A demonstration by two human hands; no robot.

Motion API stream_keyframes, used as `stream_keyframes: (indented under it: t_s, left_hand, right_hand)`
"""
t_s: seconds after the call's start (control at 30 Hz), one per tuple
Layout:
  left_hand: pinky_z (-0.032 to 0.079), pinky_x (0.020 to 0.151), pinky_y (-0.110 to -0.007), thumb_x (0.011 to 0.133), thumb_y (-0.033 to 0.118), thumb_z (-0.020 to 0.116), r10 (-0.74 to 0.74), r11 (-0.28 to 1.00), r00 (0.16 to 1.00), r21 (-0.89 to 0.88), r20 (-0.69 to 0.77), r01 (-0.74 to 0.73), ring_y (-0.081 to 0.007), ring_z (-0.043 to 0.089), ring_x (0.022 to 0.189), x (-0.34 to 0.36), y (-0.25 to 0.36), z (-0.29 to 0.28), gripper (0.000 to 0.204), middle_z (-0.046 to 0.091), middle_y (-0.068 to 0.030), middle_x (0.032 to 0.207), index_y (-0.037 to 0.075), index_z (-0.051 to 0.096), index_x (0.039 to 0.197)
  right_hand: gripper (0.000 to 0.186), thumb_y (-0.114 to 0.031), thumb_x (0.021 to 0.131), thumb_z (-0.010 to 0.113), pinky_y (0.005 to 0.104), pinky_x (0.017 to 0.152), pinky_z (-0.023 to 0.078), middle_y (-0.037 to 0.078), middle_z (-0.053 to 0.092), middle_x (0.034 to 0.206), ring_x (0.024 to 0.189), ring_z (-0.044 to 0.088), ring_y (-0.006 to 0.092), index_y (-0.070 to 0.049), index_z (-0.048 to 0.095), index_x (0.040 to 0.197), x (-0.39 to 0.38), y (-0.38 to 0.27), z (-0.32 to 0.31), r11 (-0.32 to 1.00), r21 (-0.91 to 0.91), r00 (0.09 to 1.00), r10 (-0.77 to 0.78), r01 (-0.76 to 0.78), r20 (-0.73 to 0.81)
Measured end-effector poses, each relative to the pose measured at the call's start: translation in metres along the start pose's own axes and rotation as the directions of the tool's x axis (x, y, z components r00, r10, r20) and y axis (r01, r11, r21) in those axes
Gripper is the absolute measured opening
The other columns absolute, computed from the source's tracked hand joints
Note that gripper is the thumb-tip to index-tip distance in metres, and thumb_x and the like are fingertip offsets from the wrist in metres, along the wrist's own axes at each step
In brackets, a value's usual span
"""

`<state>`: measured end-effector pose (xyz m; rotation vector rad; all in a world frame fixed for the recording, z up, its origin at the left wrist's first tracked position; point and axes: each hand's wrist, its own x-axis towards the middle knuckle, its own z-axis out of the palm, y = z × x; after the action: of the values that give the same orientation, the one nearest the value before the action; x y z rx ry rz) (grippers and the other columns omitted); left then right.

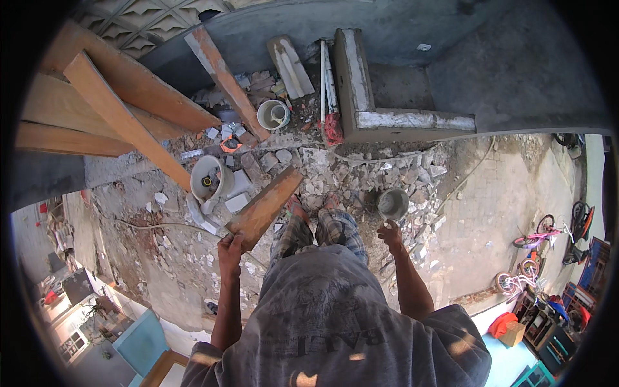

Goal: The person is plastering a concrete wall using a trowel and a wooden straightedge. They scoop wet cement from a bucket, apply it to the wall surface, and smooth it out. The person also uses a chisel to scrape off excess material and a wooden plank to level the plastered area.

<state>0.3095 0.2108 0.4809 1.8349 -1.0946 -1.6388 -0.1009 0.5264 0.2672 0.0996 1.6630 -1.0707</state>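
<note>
My left hand [231,250] is closed round the near end of a reddish-brown wooden board [265,208]. The board slants up and away to the right, its far end beside my feet. My right hand [391,236] is held out to the right, its fingers loosely bent and apart, with nothing visible in them. Just beyond it stands a grey bucket [393,204] with a cement-stained inside; I cannot see the hand touch it. Past the board, a white bucket [211,177] holds a small yellow-and-black tool [206,182] and other items.
Broken rubble [342,174] surrounds my feet. Long planks [129,119] lean at the far left. Another pale bucket [273,115] stands near the wall, left of a low cement-block structure [387,122]. A hose [161,225] crosses the ground. Children's bicycles [516,282] are at the right.
</note>
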Motion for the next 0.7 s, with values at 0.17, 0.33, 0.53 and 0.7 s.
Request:
stream_keyframes:
  t_s: [0.17, 0.33, 0.53, 0.7]
  left_hand:
    - [0.055, 0.068, -0.026, 0.094, 0.020, 0.068, 0.004, 0.999, 0.998, -0.043, 0.065, -0.002, -0.0095, 0.065, 0.074, 0.000, -0.006, 0.021, 0.030, 0.072, -0.0052, 0.090, -0.008, 0.071, 0.106]
    - [0.050, 0.064, -0.024, 0.096, 0.017, 0.065, 0.085, 0.995, 0.996, 0.055, 0.024, -0.086, -0.0078, 0.062, 0.071, 0.009, -0.034, 0.005, 0.027, 0.071, -0.0041, 0.088, -0.007, 0.072, 0.106]
    - [0.051, 0.068, -0.034, 0.093, 0.022, 0.066, 0.314, 0.911, 0.949, 0.271, 0.032, -0.310, -0.0167, 0.065, 0.071, 0.050, -0.008, 0.003, 0.032, 0.073, -0.0127, 0.084, -0.006, 0.071, 0.109]
    - [0.051, 0.078, -0.047, 0.089, 0.024, 0.071, 0.532, 0.579, 0.845, 0.702, 0.060, -0.414, -0.0416, 0.068, 0.083, 0.081, 0.082, 0.005, 0.037, 0.069, -0.0279, 0.087, -0.005, 0.070, 0.110]
  right_hand:
    - [0.056, -0.034, 0.095, 0.066, 0.0275, 0.065, 0.050, 0.012, 0.071, 0.112, 0.084, 0.069, 0.0194, -0.001, 0.054, 0.139, 0.052, 0.018, -0.020, 0.868, -0.451, 0.969, -0.245, 0.209, -0.021]
    - [0.060, -0.042, 0.094, 0.070, 0.0305, 0.065, 0.051, 0.011, 0.070, 0.114, 0.083, 0.068, 0.0188, -0.002, 0.057, 0.136, 0.011, -0.037, 0.046, 0.933, -0.361, 1.000, -0.011, 0.001, -0.026]
    - [0.053, -0.044, 0.094, 0.067, 0.0292, 0.061, 0.049, 0.009, 0.073, 0.104, 0.081, 0.069, 0.0174, -0.005, 0.063, 0.129, 0.021, 0.045, -0.040, 0.982, -0.184, 0.993, 0.070, -0.051, 0.100]
    - [0.045, -0.036, 0.091, 0.072, 0.0262, 0.049, 0.047, 0.005, 0.069, 0.085, 0.060, 0.063, 0.0137, -0.001, 0.068, 0.118, -0.005, 0.054, -0.038, 0.941, -0.241, 0.969, 0.216, -0.239, -0.118]
